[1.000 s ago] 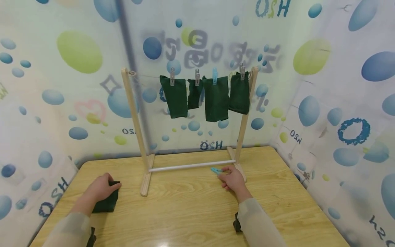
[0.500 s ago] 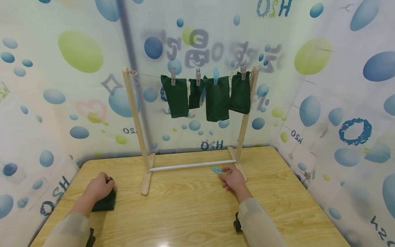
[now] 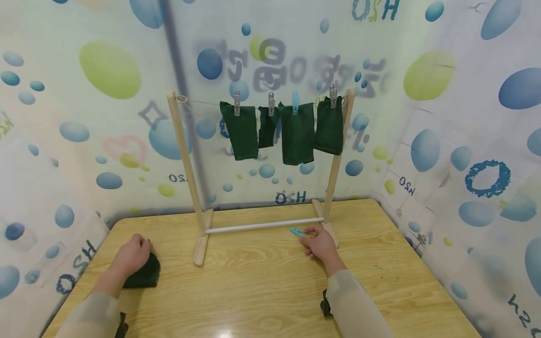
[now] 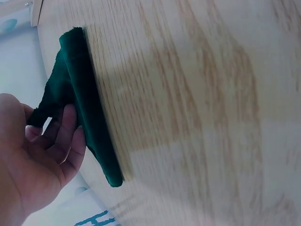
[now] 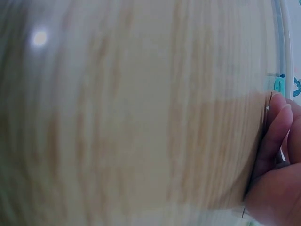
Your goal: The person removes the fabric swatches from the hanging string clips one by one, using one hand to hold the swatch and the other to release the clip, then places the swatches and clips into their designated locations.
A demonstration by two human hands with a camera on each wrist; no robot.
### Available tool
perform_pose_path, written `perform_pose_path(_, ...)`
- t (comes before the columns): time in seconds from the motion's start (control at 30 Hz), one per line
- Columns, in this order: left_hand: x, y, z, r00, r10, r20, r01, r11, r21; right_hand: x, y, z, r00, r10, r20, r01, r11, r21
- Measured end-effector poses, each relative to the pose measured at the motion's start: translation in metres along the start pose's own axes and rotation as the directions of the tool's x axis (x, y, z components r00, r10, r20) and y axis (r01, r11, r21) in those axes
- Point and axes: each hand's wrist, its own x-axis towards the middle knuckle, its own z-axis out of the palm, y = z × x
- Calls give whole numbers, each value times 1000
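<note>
At the left of the table, my left hand [image 3: 132,256] pinches an edge of a dark green cloth [image 3: 145,273]. In the left wrist view the cloth [image 4: 87,99] hangs in a fold, its raised edge between thumb and fingers, its lower part by the wood. My right hand [image 3: 319,241] holds a light blue clothespin [image 3: 297,232] by one end, low over the table beside the rack's right foot. Only the clothespin's tip [image 5: 280,84] shows in the right wrist view, past my fingertips. Several green cloths, among them a wide one [image 3: 297,136], hang pegged on a line above.
A wooden drying rack stands at the back, with a left post [image 3: 186,159], a right post [image 3: 336,173] and a white crossbar [image 3: 264,226]. Grey clothespins [image 3: 237,103] and a blue one [image 3: 295,103] grip the hung cloths. Patterned curtains [image 3: 456,94] surround the wooden table [image 3: 253,286].
My left hand has moved slightly left, and the cloth's raised edge has been gathered under its fingers. The right hand stays in place with the clothespin.
</note>
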Motion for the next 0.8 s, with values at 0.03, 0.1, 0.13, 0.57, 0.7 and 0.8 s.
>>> perform_pose_path(0.03, 0, 0, -1, 1000, -1, 0, 1, 1000, -9, 0, 0, 0, 1000, 3, -1, -3, 1000, -2)
perform_pose_path(0.1, 0, 0, -1, 1000, -4, -5, 3, 1000, -24, 1, 0, 0, 1000, 5, -1, -5, 1000, -5)
perform_pose_path(0.13, 0, -1, -2, 1000, -2, -8, 2, 999, -32, 1, 1, 0, 1000, 4, -1, -4, 1000, -6)
perform_pose_path(0.57, -3, 0, 5, 998, 56, 10, -56, 991, 123, 3, 0, 1, 1000, 14, -5, -14, 1000, -13)
perform_pose_path(0.7, 0, -2, 5, 996, 69, -52, -62, 989, 138, 5, 1, 1, 1000, 16, -4, -16, 1000, -22)
perform_pose_path(0.8, 1, -2, 3, 996, 61, -71, -51, 989, 137, 5, 2, 1, 1000, 12, -13, -12, 999, -33)
